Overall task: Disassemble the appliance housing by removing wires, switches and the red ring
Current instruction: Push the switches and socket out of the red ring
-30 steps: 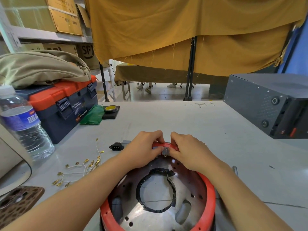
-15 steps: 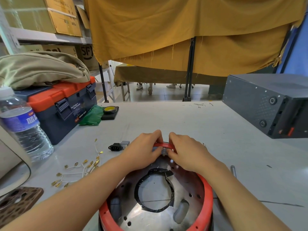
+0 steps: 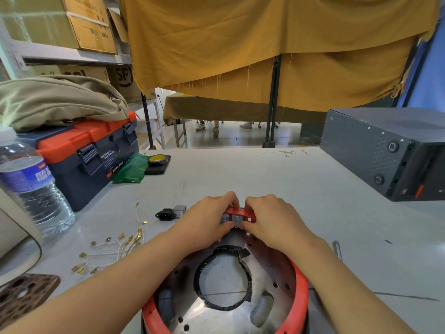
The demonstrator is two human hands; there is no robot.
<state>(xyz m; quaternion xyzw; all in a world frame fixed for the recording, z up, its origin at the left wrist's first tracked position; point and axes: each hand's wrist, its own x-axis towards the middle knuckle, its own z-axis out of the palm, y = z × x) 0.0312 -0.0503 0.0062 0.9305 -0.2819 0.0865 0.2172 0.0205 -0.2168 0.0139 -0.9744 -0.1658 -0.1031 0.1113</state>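
Note:
The round metal appliance housing (image 3: 272, 283) lies open side up near the table's front edge, with a red ring (image 3: 302, 292) around its rim and a black-edged hole in its middle. At the far rim my left hand (image 3: 207, 220) and my right hand (image 3: 272, 218) meet, fingers pinched on a small grey switch (image 3: 237, 219) set in the ring. Loose white wires with brass terminals (image 3: 113, 249) lie on the table to the left. A black power socket with a grey part (image 3: 168, 213) sits beside my left hand.
A water bottle (image 3: 31, 189) and a navy-and-orange toolbox (image 3: 86, 155) under a beige bag stand at the left. A roll of tape (image 3: 159, 160) and green cloth lie behind. A dark grey metal box (image 3: 390, 150) stands at the right. A thin metal tool (image 3: 337, 249) lies right of the housing.
Both hands stay pinched on the switch at the far rim; the fingers shift slightly. The view has tilted a little. Nothing has come free.

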